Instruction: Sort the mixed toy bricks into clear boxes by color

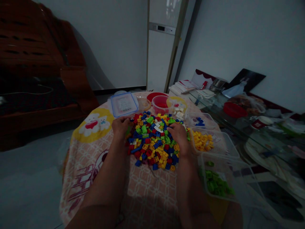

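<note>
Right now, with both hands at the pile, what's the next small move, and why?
Probably: right hand picks a green brick from the pile for the box of greens. The pile is mixed, while that box, the box of yellows and the box of blues each look sorted by colour, on this hand's side. Can't tell if it already grips one.

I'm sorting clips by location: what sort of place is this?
Probably a home living room: a wooden sofa at the left, what looks like a tall air conditioner straight ahead, and toy bricks heaped on a patterned tablecloth.
</note>
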A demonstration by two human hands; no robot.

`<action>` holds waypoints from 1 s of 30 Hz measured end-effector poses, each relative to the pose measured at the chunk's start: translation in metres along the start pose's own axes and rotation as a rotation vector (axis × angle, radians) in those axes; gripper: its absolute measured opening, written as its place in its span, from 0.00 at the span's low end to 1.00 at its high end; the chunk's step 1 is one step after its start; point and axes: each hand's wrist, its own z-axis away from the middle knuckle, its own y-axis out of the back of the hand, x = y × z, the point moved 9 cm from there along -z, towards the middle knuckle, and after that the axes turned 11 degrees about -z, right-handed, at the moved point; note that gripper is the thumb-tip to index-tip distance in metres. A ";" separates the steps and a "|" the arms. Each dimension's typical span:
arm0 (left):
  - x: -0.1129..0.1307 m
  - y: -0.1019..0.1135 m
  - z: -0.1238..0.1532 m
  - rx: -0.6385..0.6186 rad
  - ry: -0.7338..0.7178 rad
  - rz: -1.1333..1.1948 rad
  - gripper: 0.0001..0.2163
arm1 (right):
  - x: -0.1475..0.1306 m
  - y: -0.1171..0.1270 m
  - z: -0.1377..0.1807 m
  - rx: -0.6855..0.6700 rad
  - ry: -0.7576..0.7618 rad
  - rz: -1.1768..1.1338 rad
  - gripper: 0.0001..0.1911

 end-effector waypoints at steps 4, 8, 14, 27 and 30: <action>-0.002 -0.007 -0.001 0.021 -0.018 0.009 0.15 | 0.016 0.003 -0.003 0.047 -0.076 -0.195 0.12; -0.005 0.000 -0.001 0.104 -0.003 0.018 0.17 | 0.034 0.014 -0.003 0.142 -0.133 -0.436 0.15; -0.008 0.005 -0.002 0.174 -0.002 -0.014 0.17 | 0.068 0.042 0.004 0.437 -0.278 -0.885 0.15; -0.013 -0.023 0.004 0.015 0.152 0.198 0.15 | 0.112 0.058 0.004 0.768 -0.142 -1.372 0.24; -0.009 -0.024 0.010 -0.010 0.186 0.248 0.16 | 0.118 0.060 0.003 0.794 -0.130 -1.323 0.32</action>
